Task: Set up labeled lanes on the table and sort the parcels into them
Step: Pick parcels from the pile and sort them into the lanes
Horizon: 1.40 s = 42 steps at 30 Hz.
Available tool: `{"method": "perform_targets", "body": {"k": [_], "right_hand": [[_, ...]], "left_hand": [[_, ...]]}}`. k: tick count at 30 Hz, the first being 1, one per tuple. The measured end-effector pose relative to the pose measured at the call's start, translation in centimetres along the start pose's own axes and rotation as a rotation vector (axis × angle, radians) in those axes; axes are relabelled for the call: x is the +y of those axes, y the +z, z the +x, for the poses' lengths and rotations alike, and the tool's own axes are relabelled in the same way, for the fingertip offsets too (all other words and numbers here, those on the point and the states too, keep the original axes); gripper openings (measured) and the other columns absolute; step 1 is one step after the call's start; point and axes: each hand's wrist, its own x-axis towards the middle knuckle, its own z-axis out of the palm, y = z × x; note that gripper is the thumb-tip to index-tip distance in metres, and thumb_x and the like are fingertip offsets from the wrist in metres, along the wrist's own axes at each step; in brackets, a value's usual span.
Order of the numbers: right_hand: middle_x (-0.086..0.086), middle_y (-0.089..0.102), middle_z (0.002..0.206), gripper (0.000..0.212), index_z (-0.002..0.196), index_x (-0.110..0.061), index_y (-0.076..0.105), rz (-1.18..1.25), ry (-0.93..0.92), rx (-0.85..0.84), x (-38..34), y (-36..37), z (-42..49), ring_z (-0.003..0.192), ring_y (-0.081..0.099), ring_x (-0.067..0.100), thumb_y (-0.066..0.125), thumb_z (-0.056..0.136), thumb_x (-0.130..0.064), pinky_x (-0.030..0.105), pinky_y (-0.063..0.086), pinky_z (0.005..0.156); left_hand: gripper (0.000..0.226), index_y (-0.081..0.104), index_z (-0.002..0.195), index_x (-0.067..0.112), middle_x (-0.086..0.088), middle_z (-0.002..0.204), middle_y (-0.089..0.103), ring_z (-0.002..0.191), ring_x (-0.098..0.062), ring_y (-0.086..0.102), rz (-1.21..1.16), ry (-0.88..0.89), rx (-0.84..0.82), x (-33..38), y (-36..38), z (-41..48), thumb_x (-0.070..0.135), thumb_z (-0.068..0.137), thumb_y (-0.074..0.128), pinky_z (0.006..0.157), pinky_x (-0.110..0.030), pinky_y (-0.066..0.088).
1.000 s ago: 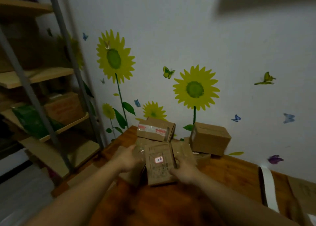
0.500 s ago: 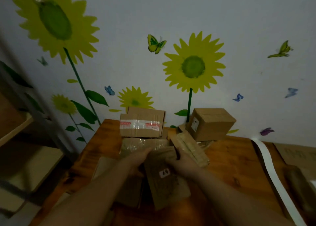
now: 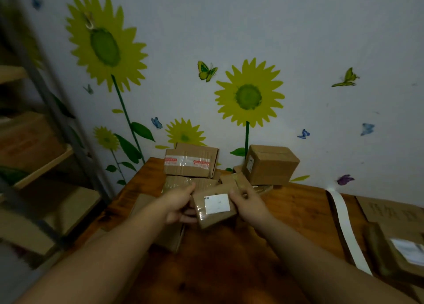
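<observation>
I hold a small brown cardboard parcel (image 3: 215, 208) with a white label facing me, above the wooden table (image 3: 286, 214). My left hand (image 3: 177, 203) grips its left side, thumb on top and fingers underneath. My right hand (image 3: 249, 202) grips its right edge. Behind it lies a heap of parcels: a taped box (image 3: 189, 163), a cube-shaped box (image 3: 269, 164), and flatter brown packets (image 3: 181, 182) under my hands. A white strip of tape (image 3: 346, 225) runs across the table on the right like a lane line.
More flat cardboard and a labeled parcel (image 3: 403, 251) lie right of the white strip. A metal shelf rack (image 3: 39, 156) with wooden boards stands at the left, off the table's edge. The sunflower wall closes the far side. Another flat carton (image 3: 160, 225) lies under my left wrist.
The parcel in my hands has been turned over: a small numbered sticker faced me before, now a larger white label does. It has also been lifted a little toward me.
</observation>
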Motion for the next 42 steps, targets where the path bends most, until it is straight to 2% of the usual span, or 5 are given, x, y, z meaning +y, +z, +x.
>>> {"method": "perform_targets", "body": {"k": [13,20,27,36,42], "right_hand": [[0.000,0.062,0.093,0.013,0.090,-0.019,0.056,0.200,-0.188,-0.035,2.5,-6.7,-11.4,0.083,0.060,0.013,0.068,0.084,-0.020,0.024,0.044,0.062],[-0.009,0.057,0.116,0.072,0.136,-0.021,0.041,0.367,-0.317,-0.074,3.3,-9.5,-17.5,0.110,0.058,0.013,0.073,0.076,0.005,0.035,0.055,0.088],[-0.022,0.052,0.114,0.078,0.139,-0.038,0.032,0.230,-0.444,0.020,4.2,-9.3,-24.1,0.111,0.054,0.004,0.071,0.080,-0.003,0.030,0.051,0.093],[-0.037,0.042,0.120,0.083,0.120,-0.067,0.017,0.137,-0.326,0.223,15.4,-11.2,-31.4,0.118,0.045,-0.004,0.078,0.072,-0.037,0.025,0.042,0.097],[-0.008,0.015,0.154,0.112,0.149,-0.043,-0.001,-0.159,-0.253,0.349,20.4,-18.0,-34.9,0.140,0.019,0.016,0.077,0.070,-0.051,0.037,0.026,0.112]], "left_hand": [[0.043,0.044,0.118,0.026,-0.007,0.102,0.070,0.092,-0.024,0.067,-0.176,0.164,0.053,-6.0,6.9,-12.5,0.001,0.086,0.059,0.057,-0.032,0.053],[0.070,0.040,0.116,0.044,-0.004,0.102,0.067,0.089,-0.029,0.070,-0.106,0.436,0.005,-6.3,8.5,-15.4,-0.010,0.077,0.065,0.070,-0.042,0.057],[0.064,0.042,0.123,0.041,0.012,0.104,0.054,0.090,-0.005,0.060,-0.077,0.567,-0.030,-7.8,9.6,-20.1,0.002,0.080,0.069,0.062,-0.027,0.055],[0.066,0.032,0.139,0.037,0.001,0.117,0.060,0.095,-0.021,0.063,0.219,0.242,-0.272,-15.1,18.3,-21.9,0.030,0.083,0.067,0.061,-0.033,0.055],[0.069,0.028,0.141,0.040,0.005,0.118,0.060,0.095,-0.015,0.060,0.397,0.363,-0.374,-14.6,26.9,-22.9,0.036,0.083,0.065,0.065,-0.028,0.047]]}}
